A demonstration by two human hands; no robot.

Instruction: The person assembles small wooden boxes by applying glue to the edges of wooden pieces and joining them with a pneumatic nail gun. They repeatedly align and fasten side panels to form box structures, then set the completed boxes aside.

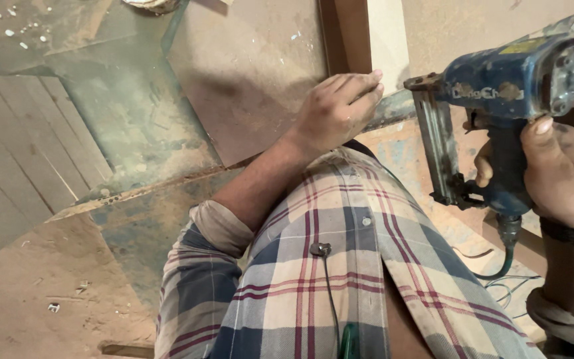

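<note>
Blue nail gun (499, 100) hanging at the frame's right, nose pointing left toward a wooden board's edge (386, 40), right hand (559, 173) gripping its handle, wrist bending upward, left hand (337, 110) pressing flat, fingers together, against a brown panel (254, 73), forearm reaching over a plaid shirt (327, 266).

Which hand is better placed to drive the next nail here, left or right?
Right, probably. The right hand already grips the blue nail gun, a finger by the trigger. The left hand rests flat against the wooden panel edge, seemingly steadying it.
</note>
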